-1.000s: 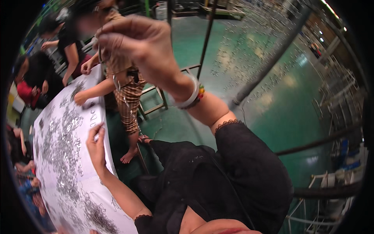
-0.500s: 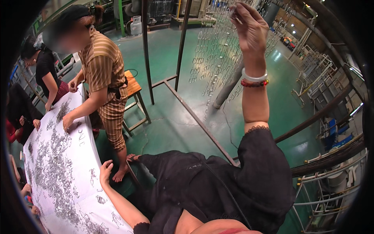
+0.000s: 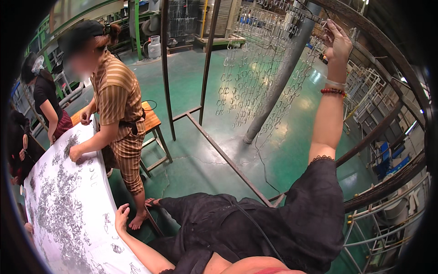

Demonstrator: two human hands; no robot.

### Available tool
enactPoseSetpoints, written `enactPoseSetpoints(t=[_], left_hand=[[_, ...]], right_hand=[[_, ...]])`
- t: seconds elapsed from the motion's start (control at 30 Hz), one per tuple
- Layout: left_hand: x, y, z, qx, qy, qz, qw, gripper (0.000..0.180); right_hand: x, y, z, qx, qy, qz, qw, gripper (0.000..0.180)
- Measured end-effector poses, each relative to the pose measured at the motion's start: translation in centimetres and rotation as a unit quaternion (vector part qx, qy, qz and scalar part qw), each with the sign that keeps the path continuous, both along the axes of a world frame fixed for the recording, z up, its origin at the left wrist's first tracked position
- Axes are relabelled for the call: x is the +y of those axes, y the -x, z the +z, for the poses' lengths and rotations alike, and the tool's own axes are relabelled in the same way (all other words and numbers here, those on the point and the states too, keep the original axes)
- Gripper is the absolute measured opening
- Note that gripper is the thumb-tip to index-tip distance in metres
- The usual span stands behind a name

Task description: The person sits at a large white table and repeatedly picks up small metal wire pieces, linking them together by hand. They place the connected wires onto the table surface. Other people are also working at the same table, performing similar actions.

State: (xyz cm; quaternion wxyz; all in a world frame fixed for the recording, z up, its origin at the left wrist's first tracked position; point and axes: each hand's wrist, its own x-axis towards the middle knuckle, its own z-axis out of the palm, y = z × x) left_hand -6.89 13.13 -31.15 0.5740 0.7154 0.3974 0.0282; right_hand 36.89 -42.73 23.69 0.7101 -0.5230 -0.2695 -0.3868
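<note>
Reaching high with my right hand [image 3: 337,42], I pinch a small metal hook [image 3: 325,23] among the chains of hooks [image 3: 255,77] hanging from the overhead rail [image 3: 365,23], my grip clenched on it. My left hand [image 3: 121,216] lies flat and open on the edge of the white bench [image 3: 64,214], beside loose hooks [image 3: 54,201]. A person in stripes [image 3: 116,105] leans on the bench's far side.

Right hand [image 3: 336,42] up at hanging metal hooks [image 3: 255,73], left hand [image 3: 121,214] on the white table [image 3: 68,219] edge.
</note>
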Motion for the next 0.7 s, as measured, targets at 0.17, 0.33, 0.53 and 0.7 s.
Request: enactPoseSetpoints(t=[0.17,0.33,0.53,0.7], left_hand=[[-0.4,-0.3,0.8,0.005,0.016,-0.001,1.0,0.033],[0.0,0.1,0.6,0.006,0.016,-0.007,1.0,0.037],[0.1,0.0,0.5,0.002,0.024,-0.02,1.0,0.038],[-0.5,-1.1,0.4,0.005,0.02,-0.023,1.0,0.038]], right_hand=[[-3.9,-3.7,2.9,0.054,0.049,-0.028,0.997,0.017],[-3.9,-7.0,4.5,0.044,0.098,-0.013,0.994,0.018],[-2.0,-5.6,3.8,0.042,0.125,-0.082,0.988,0.019],[-2.0,-4.2,2.3,0.028,0.135,-0.146,0.98,0.02]])
